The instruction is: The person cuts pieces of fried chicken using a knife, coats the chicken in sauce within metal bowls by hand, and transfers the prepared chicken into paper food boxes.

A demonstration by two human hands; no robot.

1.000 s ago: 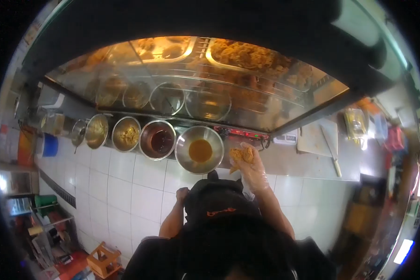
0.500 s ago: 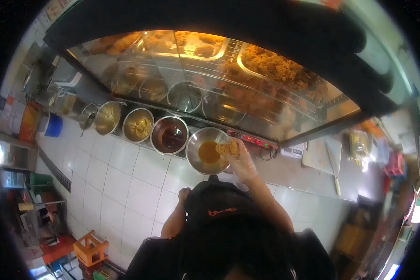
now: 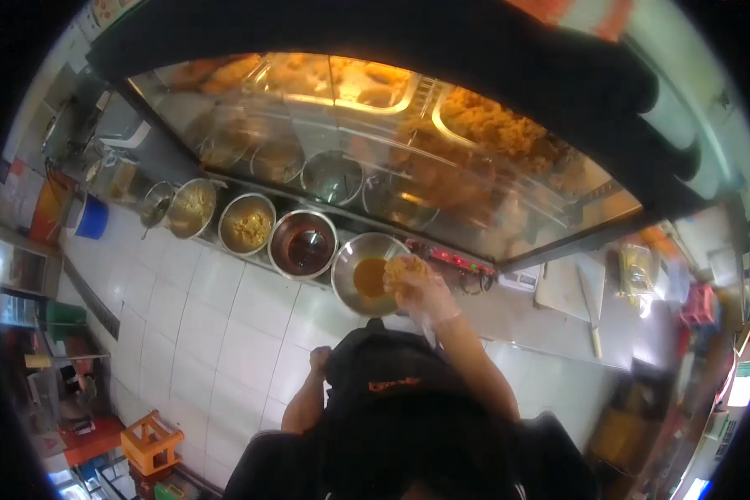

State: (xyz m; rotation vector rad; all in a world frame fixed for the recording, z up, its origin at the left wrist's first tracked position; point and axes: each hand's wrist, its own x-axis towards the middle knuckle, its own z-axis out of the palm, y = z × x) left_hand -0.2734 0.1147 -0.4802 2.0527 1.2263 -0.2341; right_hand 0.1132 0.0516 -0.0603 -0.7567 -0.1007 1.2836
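Note:
My right hand, in a clear plastic glove, is closed around a piece of fried chicken with a golden crumbly crust. It is over the right side of a steel bowl with a pool of brown sauce in its bottom. My left hand hangs low beside the dark apron, its fingers curled in; whatever they might hold is hidden. Left of that bowl stand a bowl of dark red sauce and a bowl with yellowish pieces.
Beyond the bowls rises a lit glass display case with trays of fried food. On the counter to the right lie a cutting board and a knife. An orange crate is at lower left.
My right hand has turned slightly over the chicken and shifted a little lower, covering more of it. My left hand has moved slightly down and left. The whole view has shifted a little.

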